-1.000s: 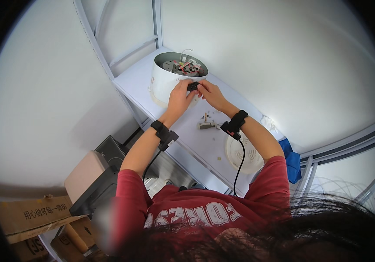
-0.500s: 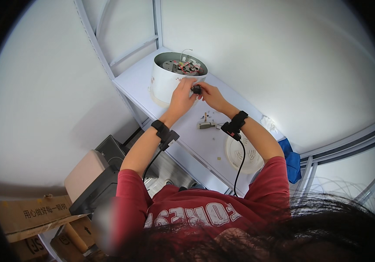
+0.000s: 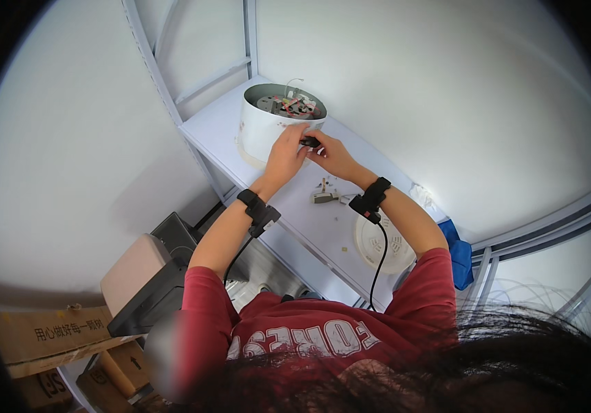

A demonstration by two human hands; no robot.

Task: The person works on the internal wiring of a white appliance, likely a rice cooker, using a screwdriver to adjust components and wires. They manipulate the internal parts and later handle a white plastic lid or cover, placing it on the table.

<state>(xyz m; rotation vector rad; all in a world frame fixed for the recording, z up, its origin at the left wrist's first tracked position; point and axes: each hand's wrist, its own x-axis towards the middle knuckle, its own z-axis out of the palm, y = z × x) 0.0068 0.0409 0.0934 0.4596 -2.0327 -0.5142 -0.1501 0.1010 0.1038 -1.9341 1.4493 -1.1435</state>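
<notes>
A white oval appliance body [image 3: 261,138] with an open top, showing a metal plate and coloured wires, stands on the shelf's far part. Just in front of its wall both my hands are closed round a small black part [image 3: 310,142]: my left hand [image 3: 287,150] from the left, my right hand [image 3: 331,154] from the right. Below them on the shelf lie a grey-handled tool [image 3: 324,197], small loose pieces [image 3: 326,182] and a round cream cover [image 3: 399,255], partly behind my right forearm.
The white shelf [image 3: 213,124] has metal uprights [image 3: 251,38] against white walls. A blue cloth or bag [image 3: 462,261] hangs at its right end. At lower left are a beige and dark-grey machine [image 3: 130,272] and cardboard boxes [image 3: 51,334].
The black part has dropped slightly and turned between my fingers. My right-hand fingers have shifted around it; the things on the shelf are unchanged.
</notes>
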